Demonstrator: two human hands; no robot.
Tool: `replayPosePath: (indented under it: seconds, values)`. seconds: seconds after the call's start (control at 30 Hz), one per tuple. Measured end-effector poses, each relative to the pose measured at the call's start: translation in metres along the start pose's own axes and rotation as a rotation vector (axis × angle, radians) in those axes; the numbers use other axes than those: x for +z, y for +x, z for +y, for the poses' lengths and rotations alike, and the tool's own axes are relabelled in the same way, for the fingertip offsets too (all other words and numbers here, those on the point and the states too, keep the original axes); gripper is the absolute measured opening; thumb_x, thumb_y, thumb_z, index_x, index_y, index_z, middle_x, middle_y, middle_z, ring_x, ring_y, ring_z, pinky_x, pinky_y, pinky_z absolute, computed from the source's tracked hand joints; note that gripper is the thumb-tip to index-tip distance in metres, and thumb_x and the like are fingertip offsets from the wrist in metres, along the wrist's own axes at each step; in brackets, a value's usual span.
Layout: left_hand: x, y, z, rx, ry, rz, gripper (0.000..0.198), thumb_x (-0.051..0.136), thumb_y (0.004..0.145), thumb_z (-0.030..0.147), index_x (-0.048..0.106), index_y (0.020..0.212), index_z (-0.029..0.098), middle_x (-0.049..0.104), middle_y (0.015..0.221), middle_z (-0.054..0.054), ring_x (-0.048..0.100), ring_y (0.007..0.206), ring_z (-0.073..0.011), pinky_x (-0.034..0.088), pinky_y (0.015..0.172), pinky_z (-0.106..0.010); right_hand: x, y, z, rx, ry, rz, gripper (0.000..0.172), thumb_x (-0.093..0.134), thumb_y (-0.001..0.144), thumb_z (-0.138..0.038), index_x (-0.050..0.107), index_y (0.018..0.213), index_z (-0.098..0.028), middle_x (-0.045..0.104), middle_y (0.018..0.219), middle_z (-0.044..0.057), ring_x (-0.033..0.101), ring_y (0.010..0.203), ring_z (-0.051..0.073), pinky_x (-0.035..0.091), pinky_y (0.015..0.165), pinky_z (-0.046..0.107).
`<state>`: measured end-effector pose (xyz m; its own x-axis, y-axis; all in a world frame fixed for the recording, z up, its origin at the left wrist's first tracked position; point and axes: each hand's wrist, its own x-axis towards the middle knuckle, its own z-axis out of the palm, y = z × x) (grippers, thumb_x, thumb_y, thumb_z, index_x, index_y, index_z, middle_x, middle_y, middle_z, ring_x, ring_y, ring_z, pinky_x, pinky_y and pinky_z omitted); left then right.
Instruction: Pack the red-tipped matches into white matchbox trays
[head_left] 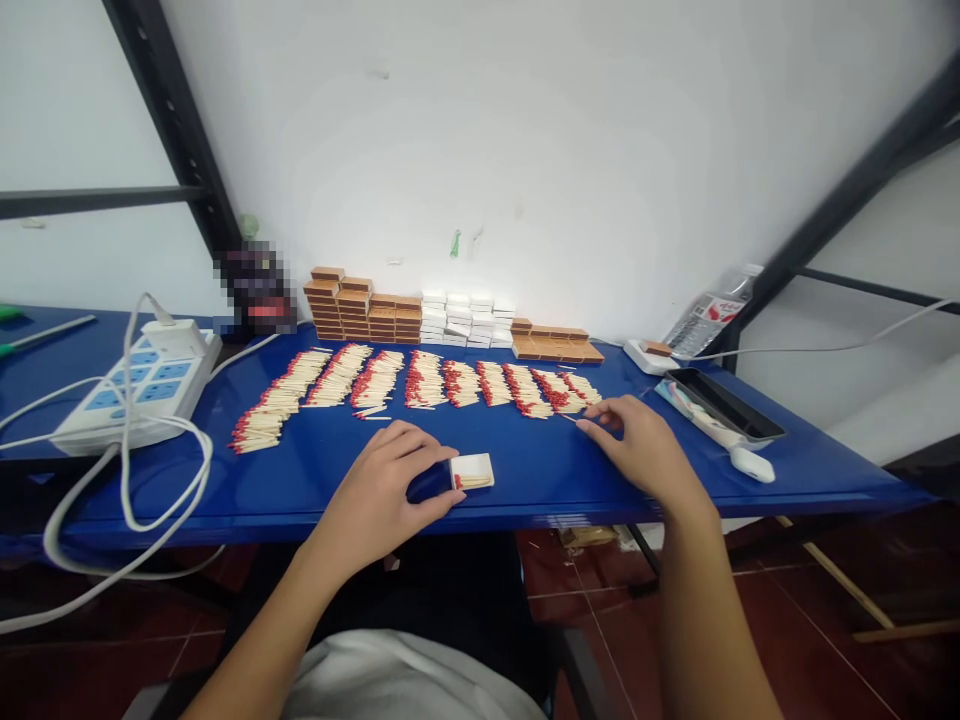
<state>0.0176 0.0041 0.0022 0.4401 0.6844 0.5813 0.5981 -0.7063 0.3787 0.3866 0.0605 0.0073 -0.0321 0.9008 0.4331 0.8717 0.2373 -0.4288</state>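
Near the front edge of the blue table lies a small white matchbox tray (474,466) with a few red-tipped matches along its near side. My left hand (394,475) grips the tray's left end between thumb and fingers. To the right, my right hand (634,440) is at the near edge of the rightmost match pile (581,388), thumb and forefinger closed on a thin match (568,417). Several more piles of matches (375,380) run in a row across the table, red heads mostly toward the left.
Behind the piles stand stacked brown matchbox sleeves (394,318), white trays (466,320) and lower brown stacks (555,345). A power strip (142,385) with looping white cables is at left. On the right are a plastic bottle (712,310), a black open case (724,405) and a white earbud case (751,464).
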Motion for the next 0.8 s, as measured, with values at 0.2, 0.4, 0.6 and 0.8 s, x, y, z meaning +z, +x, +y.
replayPosePath:
  seconds: [0.2,0.4,0.6,0.8]
  values:
    - [0.0,0.001,-0.001,0.014,0.005,-0.005,0.03,0.083,0.095,0.034,0.076,0.121,0.023,0.076,0.112,-0.006,0.065,0.109,-0.0259,0.052,0.102,-0.045,0.008,0.014,0.033,-0.068,0.088,-0.111,0.032,0.061,0.098,-0.05,0.075,0.092,-0.022,0.07,0.092,0.008,0.061,0.081,0.025,0.049,0.078,0.04]
    - [-0.001,0.0,0.0,0.004,-0.005,-0.007,0.029,0.084,0.094,0.034,0.076,0.12,0.025,0.076,0.113,-0.007,0.066,0.109,-0.0264,0.052,0.101,-0.045,0.013,0.022,0.026,-0.106,0.081,-0.11,0.031,0.059,0.101,-0.047,0.072,0.09,-0.022,0.07,0.091,0.009,0.061,0.08,0.025,0.049,0.078,0.04]
    - [-0.001,0.0,0.001,0.001,-0.004,-0.005,0.029,0.084,0.094,0.035,0.076,0.12,0.024,0.077,0.113,-0.007,0.066,0.109,-0.0262,0.053,0.101,-0.046,0.015,0.023,0.025,-0.117,0.084,-0.087,0.025,0.061,0.099,-0.042,0.074,0.102,-0.022,0.068,0.09,0.008,0.06,0.08,0.025,0.049,0.078,0.039]
    - [-0.001,0.001,0.0,0.008,0.003,-0.004,0.028,0.083,0.095,0.034,0.076,0.12,0.023,0.076,0.113,-0.007,0.066,0.109,-0.0257,0.052,0.102,-0.046,0.015,0.023,0.023,-0.128,0.057,-0.105,0.024,0.059,0.1,-0.041,0.073,0.096,-0.022,0.069,0.088,0.008,0.061,0.081,0.025,0.047,0.078,0.039]
